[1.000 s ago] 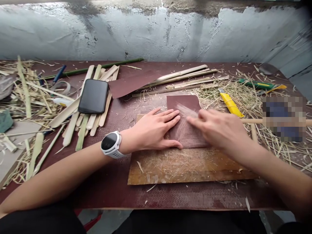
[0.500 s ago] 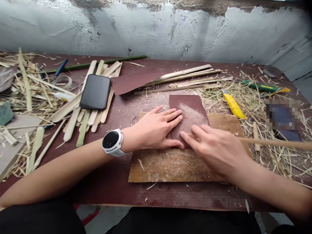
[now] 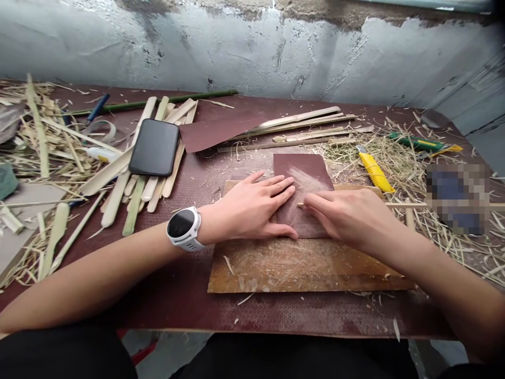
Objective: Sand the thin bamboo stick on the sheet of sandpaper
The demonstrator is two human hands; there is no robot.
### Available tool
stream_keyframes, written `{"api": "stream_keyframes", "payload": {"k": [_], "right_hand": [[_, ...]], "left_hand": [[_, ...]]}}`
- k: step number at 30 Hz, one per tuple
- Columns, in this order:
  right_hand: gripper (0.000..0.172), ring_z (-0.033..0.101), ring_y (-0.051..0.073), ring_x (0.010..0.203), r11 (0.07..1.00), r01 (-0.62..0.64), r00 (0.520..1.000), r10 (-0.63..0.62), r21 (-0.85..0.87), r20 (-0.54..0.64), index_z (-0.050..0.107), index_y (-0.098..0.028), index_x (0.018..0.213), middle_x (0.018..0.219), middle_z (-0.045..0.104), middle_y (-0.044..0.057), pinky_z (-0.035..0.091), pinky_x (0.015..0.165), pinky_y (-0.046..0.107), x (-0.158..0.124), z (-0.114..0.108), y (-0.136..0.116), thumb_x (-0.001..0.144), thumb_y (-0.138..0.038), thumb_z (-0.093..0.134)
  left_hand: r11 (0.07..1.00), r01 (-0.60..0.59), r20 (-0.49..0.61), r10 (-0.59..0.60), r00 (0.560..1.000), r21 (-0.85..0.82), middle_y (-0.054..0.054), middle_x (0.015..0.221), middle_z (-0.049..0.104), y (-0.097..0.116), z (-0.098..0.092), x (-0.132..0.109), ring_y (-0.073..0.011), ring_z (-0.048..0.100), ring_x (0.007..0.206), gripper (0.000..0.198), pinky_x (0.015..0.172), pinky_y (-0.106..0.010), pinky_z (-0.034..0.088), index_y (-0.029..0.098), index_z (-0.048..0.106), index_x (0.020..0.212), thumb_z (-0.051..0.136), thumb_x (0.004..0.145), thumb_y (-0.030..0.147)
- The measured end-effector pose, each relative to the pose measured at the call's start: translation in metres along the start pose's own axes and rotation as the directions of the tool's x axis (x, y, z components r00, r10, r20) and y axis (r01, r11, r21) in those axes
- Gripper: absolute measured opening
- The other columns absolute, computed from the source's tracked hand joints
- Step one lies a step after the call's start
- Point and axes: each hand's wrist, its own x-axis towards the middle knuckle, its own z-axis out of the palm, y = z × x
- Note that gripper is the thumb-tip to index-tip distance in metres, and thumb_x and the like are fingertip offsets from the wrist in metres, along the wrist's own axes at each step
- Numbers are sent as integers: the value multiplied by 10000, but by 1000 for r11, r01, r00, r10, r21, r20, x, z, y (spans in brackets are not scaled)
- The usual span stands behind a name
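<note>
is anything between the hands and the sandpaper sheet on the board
Nothing visible. The left hand lies flat on the left edge of the sandpaper, skin to sheet. The right hand presses a thin stick onto the sheet, so only that stick lies under its fingers. The board is underneath.

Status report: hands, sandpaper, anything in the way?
Left hand flat on sandpaper. Right hand presses thin stick onto it. Yellow knife lies apart.

Bamboo workshop: strips (image 3: 118,195), shavings (image 3: 398,163), cutter (image 3: 374,171).
</note>
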Motion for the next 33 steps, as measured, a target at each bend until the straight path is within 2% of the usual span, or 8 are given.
{"api": "stream_keyframes", "payload": {"k": [5, 9, 14, 20, 26, 30, 33], "right_hand": [[251, 522, 146, 622, 1000, -10, 1000, 10, -7, -17, 699, -219, 981, 860, 680, 32, 179, 566, 314, -3, -7, 6, 1067, -284, 472], [303, 528, 147, 621, 996, -41, 999, 40, 77, 14, 712, -219, 944, 826, 669, 25, 180, 560, 313, -3, -6, 13, 1077, -350, 473], [262, 537, 134, 644, 986, 25, 1000, -23, 167, -12, 727, -201, 1013, 929, 714, 39, 201, 570, 312, 6, 2, 7, 1071, -304, 494], [275, 547, 145, 645, 985, -1, 1000, -3, 172, 23, 684, -191, 887, 844, 699, 22, 214, 578, 318, 2, -4, 5, 1071, -302, 511], [218, 532, 143, 643, 992, 18, 1000, -20, 129, 16, 721, -192, 1019, 903, 699, 29, 202, 574, 318, 3, -2, 2, 1047, -204, 505], [223, 526, 139, 645, 996, 29, 999, -26, 79, -39, 721, -208, 948, 841, 684, 11, 188, 573, 322, 1, -4, -1, 1051, -209, 523], [211, 550, 145, 679, 999, 50, 996, -50, 5, -78, 709, -205, 980, 896, 705, 25, 197, 575, 325, 0, -2, -5, 1026, -133, 516]], "left_hand": [[1000, -2, 1, 2, 1000, -3, -166, 1697, 342, 0, 0, 0, -323, 365, 1588, 1003, 1330, -515, 234, 116, 434, 1611, 448, 945, 866], [1000, -5, -8, 4, 1000, -11, -166, 1697, 342, 0, -1, -1, -324, 366, 1587, 1001, 1329, -504, 233, 120, 434, 1611, 457, 943, 865], [999, -9, -8, 8, 1000, -45, -152, 1693, 355, -2, -1, 0, -313, 365, 1588, 984, 1327, -478, 239, 134, 463, 1595, 485, 935, 863], [999, -7, -10, 7, 1000, -51, -150, 1695, 348, -2, 0, 1, -312, 359, 1591, 1015, 1328, -503, 243, 112, 439, 1605, 499, 927, 864], [998, -6, -27, 4, 1000, -61, -144, 1685, 369, -3, 2, 1, -306, 370, 1587, 1015, 1327, -496, 249, 121, 467, 1590, 504, 914, 876], [998, -15, -32, 13, 999, -66, -149, 1685, 368, -3, 1, 0, -306, 378, 1582, 1004, 1326, -490, 245, 135, 459, 1599, 516, 915, 868], [997, -23, -27, 21, 999, -74, -159, 1684, 368, -4, 1, 1, -315, 375, 1584, 1007, 1323, -503, 251, 123, 455, 1599, 534, 915, 858]]}}
